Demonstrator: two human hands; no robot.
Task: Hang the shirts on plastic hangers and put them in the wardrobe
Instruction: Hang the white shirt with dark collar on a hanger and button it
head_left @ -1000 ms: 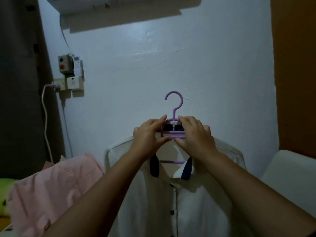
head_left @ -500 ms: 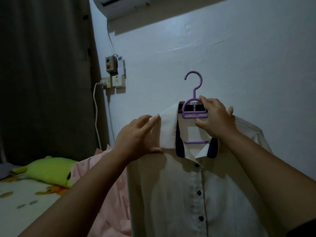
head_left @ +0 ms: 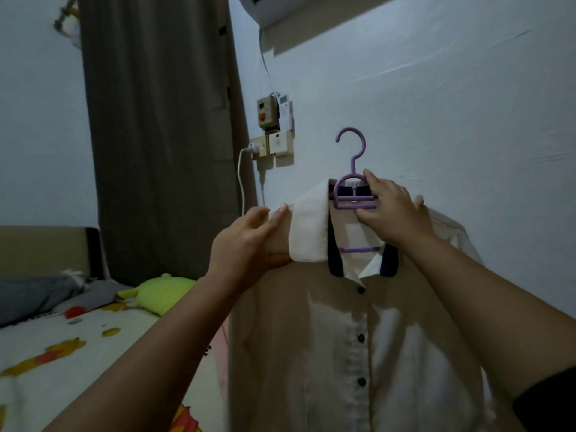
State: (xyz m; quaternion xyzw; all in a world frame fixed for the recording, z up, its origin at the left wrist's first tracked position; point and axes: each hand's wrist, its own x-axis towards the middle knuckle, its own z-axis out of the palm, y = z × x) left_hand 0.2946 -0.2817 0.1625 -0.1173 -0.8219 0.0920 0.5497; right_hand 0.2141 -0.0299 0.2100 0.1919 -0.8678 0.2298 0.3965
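White button-front shirt with dark navy collar trim hangs on a purple plastic hanger, held up before a pale wall. Right hand grips the hanger's neck. Left hand, at 9 o'clock of the collar, pinches the shirt's shoulder. Lime-green plush toy lies on the bed at 8 o'clock.

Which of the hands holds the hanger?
The right hand grips the purple hanger below its hook; the left hand holds the white shirt at its shoulder.
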